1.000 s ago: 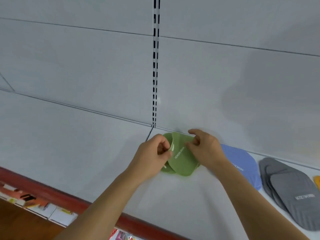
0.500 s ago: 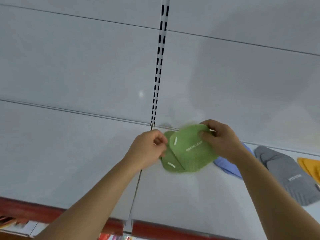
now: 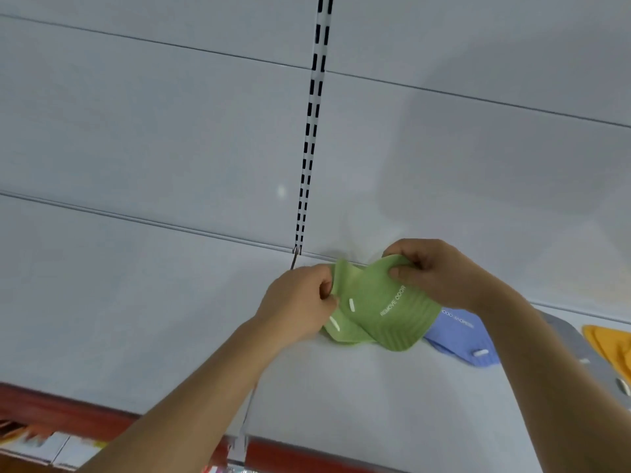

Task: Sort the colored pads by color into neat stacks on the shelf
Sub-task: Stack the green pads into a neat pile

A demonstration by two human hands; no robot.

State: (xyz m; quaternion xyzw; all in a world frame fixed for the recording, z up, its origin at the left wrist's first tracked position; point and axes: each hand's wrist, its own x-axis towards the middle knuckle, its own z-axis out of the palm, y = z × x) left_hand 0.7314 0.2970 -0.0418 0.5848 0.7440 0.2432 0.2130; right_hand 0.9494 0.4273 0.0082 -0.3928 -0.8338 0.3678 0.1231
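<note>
Blue pad (image 3: pixel 457 336) beside green pads (image 3: pixel 386 308), both hands pinching

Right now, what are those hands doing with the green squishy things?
A person is sorting colored pads on a white shelf. Both hands grip the top green pad: the left hand pinches its left edge, the right hand pinches its far corner, so it bends upward. Another green pad lies underneath. To the right lie a blue pad, a grey pad and an orange pad.
</note>
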